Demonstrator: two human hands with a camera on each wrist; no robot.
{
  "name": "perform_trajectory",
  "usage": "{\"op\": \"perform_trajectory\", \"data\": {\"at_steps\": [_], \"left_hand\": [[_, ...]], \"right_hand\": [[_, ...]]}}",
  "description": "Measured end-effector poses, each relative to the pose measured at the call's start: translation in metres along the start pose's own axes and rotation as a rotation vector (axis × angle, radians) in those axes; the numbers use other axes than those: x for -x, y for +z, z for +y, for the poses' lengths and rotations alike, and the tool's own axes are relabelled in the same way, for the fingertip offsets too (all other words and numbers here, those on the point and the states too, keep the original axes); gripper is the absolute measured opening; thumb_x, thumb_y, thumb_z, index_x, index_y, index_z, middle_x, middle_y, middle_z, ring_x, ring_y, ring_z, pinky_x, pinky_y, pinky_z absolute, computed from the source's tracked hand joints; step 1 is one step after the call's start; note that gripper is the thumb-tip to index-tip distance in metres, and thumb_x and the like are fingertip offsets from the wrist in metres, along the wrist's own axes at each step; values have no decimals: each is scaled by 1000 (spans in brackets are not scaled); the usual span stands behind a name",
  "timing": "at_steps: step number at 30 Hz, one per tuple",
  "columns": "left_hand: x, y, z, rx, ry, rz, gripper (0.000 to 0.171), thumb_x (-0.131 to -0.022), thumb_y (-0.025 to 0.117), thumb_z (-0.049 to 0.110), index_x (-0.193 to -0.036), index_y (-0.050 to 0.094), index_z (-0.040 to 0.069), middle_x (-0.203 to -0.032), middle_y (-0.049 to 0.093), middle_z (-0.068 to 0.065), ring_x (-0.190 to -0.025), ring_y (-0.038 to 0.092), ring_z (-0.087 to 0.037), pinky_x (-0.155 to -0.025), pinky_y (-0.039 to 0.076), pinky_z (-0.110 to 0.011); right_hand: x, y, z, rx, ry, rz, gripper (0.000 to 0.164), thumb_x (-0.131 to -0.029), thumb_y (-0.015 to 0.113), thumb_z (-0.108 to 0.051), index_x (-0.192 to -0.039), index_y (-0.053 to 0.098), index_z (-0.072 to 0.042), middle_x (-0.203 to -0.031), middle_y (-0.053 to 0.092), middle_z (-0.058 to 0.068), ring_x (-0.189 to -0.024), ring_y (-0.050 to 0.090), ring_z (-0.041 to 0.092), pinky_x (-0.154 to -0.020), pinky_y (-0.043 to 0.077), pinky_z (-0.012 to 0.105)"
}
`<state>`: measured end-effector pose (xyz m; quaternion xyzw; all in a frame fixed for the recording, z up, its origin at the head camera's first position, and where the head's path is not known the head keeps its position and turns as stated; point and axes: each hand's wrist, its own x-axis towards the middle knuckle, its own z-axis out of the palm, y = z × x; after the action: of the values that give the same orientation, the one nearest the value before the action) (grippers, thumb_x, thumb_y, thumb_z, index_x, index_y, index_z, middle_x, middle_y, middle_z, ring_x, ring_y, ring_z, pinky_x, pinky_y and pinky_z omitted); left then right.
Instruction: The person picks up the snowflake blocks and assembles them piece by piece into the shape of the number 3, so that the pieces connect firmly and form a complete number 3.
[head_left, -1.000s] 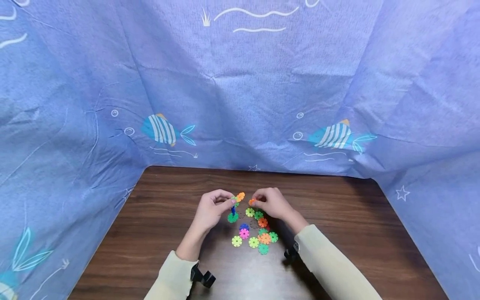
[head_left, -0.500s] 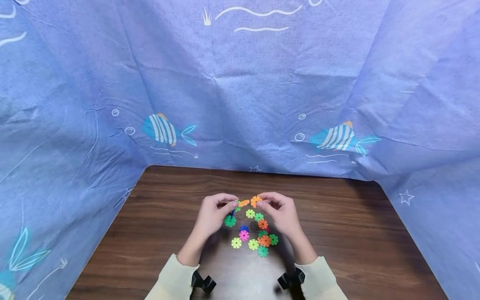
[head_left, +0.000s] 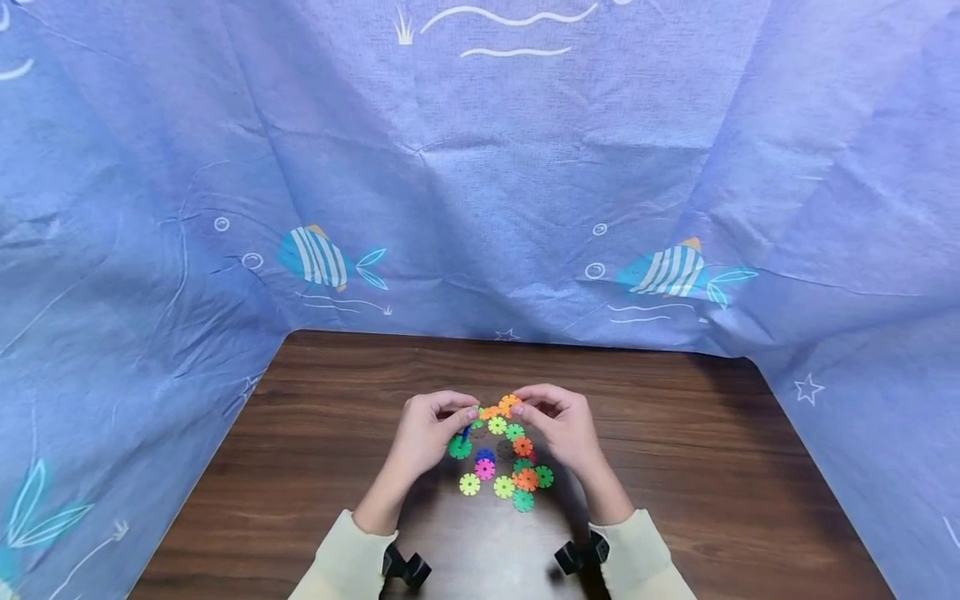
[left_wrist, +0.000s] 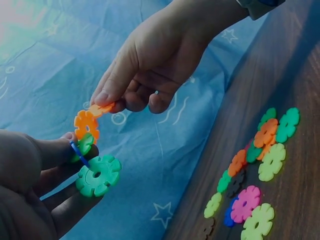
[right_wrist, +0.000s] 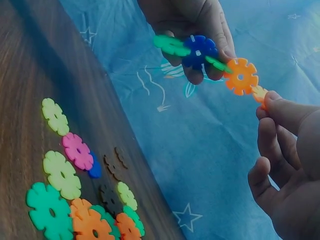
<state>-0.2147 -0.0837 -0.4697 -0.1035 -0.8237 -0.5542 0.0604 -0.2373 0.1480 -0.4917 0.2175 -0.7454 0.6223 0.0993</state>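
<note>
My left hand (head_left: 426,429) pinches a chain of notched plastic discs between thumb and fingers. In the right wrist view the chain runs from a green disc (right_wrist: 171,45) through a blue disc (right_wrist: 199,52) and a second green disc to an orange disc (right_wrist: 241,76). My right hand (head_left: 561,421) pinches another orange disc (head_left: 509,405) at the chain's end. Seen from the left wrist, this disc touches the chain's orange disc (left_wrist: 86,125), set at an angle to it; whether their notches interlock is hard to tell. Both hands hold the pieces above the table.
Loose discs lie on the wooden table (head_left: 322,467) below the hands: a pink disc (head_left: 485,469), a yellow-green disc (head_left: 469,484), an orange disc (head_left: 527,478), green ones and dark ones. A blue cloth (head_left: 480,208) with printed fish hangs behind the table.
My right hand has lifted the orange disc and brought it left, against the orange end of the chain. My left hand has lowered slightly, tilting the chain.
</note>
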Motion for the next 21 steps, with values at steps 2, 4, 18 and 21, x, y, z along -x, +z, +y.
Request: {"op": "perform_trajectory", "data": {"at_steps": [2, 4, 18, 21], "left_hand": [[1, 1, -1, -4, 4, 11, 10, -93, 78, 17, -101, 81, 11, -89, 79, 2, -76, 69, -8, -69, 55, -24], [2, 2, -1, -12, 15, 34, 9, -92, 78, 15, -100, 81, 10, -88, 79, 2, -75, 69, -8, -69, 55, -24], [5, 8, 8, -94, 24, 46, 4, -93, 77, 13, -92, 79, 10, -79, 75, 4, -70, 64, -9, -68, 53, -25], [1, 3, 1, -59, 17, -134, 3, -94, 75, 15, -96, 77, 13, -88, 75, 3, -84, 68, -13, -79, 56, -32]], "right_hand": [[0, 3, -3, 5, 3, -3, 15, -91, 74, 3, -105, 76, -2, -81, 74, 16, -65, 67, 26, -55, 52, 28], [1, 6, -9, 8, 4, -9, 14, -90, 74, 5, -104, 76, 1, -79, 73, 18, -62, 62, 26, -52, 48, 26], [1, 8, 0, -8, -8, -43, 12, -93, 73, 1, -104, 76, -2, -83, 73, 15, -63, 57, 7, -53, 50, 30], [0, 2, 5, -20, -13, -125, 13, -95, 71, -2, -107, 75, -5, -85, 72, 15, -60, 56, 18, -52, 50, 33]]}}
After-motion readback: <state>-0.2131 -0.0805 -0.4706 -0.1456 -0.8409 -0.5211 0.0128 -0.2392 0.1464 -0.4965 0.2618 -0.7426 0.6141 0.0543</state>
